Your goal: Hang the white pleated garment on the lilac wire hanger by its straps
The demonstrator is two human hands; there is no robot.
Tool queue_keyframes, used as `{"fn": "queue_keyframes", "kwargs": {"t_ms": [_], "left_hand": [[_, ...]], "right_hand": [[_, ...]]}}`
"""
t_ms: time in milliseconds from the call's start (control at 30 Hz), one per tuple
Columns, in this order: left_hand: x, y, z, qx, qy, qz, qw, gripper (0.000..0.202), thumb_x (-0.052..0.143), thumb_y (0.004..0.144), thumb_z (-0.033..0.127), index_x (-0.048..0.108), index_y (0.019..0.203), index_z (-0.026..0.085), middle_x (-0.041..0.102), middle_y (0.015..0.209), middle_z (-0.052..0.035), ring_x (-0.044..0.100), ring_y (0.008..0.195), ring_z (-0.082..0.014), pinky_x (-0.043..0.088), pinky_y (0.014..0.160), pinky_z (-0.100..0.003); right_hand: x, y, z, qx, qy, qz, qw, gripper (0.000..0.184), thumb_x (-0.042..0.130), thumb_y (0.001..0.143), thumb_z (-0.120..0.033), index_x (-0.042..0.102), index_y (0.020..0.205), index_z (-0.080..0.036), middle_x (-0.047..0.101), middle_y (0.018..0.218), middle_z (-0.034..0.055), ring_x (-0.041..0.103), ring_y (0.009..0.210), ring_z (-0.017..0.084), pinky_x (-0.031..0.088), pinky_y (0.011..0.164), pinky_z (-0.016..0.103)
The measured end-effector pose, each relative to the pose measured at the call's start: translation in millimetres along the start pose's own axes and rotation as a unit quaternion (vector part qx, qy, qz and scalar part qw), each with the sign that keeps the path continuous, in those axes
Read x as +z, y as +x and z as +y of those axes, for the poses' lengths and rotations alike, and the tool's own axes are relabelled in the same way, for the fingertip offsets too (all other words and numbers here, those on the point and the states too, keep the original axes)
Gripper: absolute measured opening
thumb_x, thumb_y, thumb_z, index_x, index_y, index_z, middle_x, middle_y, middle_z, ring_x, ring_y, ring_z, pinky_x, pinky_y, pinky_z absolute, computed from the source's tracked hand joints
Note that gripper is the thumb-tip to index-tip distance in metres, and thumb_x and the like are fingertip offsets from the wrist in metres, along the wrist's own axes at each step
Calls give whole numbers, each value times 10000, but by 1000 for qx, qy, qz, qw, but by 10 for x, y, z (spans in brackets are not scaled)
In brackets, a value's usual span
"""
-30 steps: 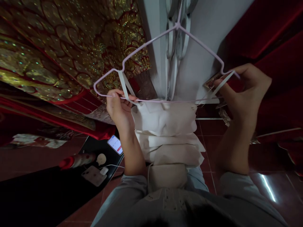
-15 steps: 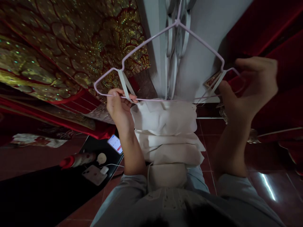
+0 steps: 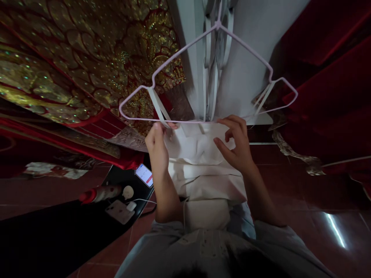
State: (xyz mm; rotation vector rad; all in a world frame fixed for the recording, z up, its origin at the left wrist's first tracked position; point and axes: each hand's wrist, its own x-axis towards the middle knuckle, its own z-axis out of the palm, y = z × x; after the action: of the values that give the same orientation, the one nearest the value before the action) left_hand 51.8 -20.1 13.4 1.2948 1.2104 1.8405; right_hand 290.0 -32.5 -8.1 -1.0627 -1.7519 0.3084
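Observation:
A pale pink hanger (image 3: pixel 218 25) hangs in front of me, its long bottom bar level. From it hangs a white strappy garment (image 3: pixel 199 148), with one strap looped over each end of the hanger. The body falls in soft folds toward my lap. My left hand (image 3: pixel 159 150) is closed on the garment's upper left edge near the left strap (image 3: pixel 158 105), thumb in front and fingertips behind. Over the upper right of the garment is my right hand (image 3: pixel 236 143), thumb and fingers apart, fingertips close to the bottom bar. Whether they touch the cloth I cannot tell.
Gold-sequined red garments (image 3: pixel 121 58) hang at the left, dark red cloth (image 3: pixel 327 81) at the right. A black table (image 3: pixel 58 235) at lower left bears a lit phone (image 3: pixel 144 175), another phone (image 3: pixel 119 211) and a red-capped bottle (image 3: pixel 100 194). White scrolled metalwork (image 3: pixel 213 77) stands behind the hanger.
My right hand has left the hanger's right end and moved inward to the garment's top edge. My left hand has shifted slightly right and down, off the hanger bar and onto the garment.

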Motion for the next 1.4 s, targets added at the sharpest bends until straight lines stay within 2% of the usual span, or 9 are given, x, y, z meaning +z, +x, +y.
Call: {"fn": "queue_keyframes", "kwargs": {"t_ms": [100,200,367,533,633,800,1000,1233,1400], "left_hand": [[-95,-54,181,-27,19,-50,998,453,716,1068,601,867,901,208,777,819,-67,514,620,-154,394,583,-296],[-145,69,402,-23,-98,-50,994,373,817,962,578,869,897,214,735,751,-53,346,521,-120,251,468,-275],[-279,396,450,-1,-271,92,958,290,647,976,407,859,998,210,733,923,-38,234,544,-106,230,408,-197],[-388,363,177,42,-166,222,960,327,730,826,289,823,1127,199,743,1154,-50,404,638,-85,268,471,-164],[-283,224,115,-19,-124,177,976,276,819,780,271,823,1037,168,785,1092,-87,476,666,-99,278,499,-183],[43,88,192,-16,-174,80,981,228,788,1012,419,768,971,196,827,955,-107,503,634,-152,274,497,-275],[132,66,204,1,-129,78,989,409,804,1001,630,659,884,266,762,898,-66,494,605,-178,329,546,-332],[91,83,155,10,-130,66,989,421,807,991,667,650,896,288,759,863,-48,477,600,-186,354,549,-343],[42,102,163,-1,-118,68,991,490,835,937,719,638,873,275,757,822,-52,453,588,-180,336,542,-335]], "right_hand": [[58,39,20,12,-3,8,1000,412,665,1030,-361,641,1440,-324,641,1391,117,661,959,205,618,689,379],[57,80,53,12,8,17,1000,387,667,1016,-337,653,1402,-313,663,1361,111,683,961,211,608,694,383],[25,68,69,13,18,20,1000,392,677,1013,-318,661,1404,-315,661,1375,100,659,855,168,604,699,384],[22,71,46,9,23,18,1000,374,671,1019,-314,683,1393,-312,673,1359,93,673,900,175,601,687,365],[29,95,27,11,31,10,999,379,651,1027,-314,691,1403,-311,673,1362,99,690,932,187,604,681,364],[69,69,-46,3,43,13,999,395,674,1022,-361,694,1416,-367,692,1343,99,703,1071,243,629,712,378],[-106,117,116,19,62,297,953,432,686,996,-376,690,1428,-397,665,1380,79,559,713,134,514,580,322],[-608,445,64,139,167,91,972,130,811,924,-364,850,1024,-291,738,818,0,350,492,65,233,426,255],[-782,622,402,14,223,192,956,362,741,930,-356,845,1276,-370,830,1188,63,600,623,119,220,388,228]]}}
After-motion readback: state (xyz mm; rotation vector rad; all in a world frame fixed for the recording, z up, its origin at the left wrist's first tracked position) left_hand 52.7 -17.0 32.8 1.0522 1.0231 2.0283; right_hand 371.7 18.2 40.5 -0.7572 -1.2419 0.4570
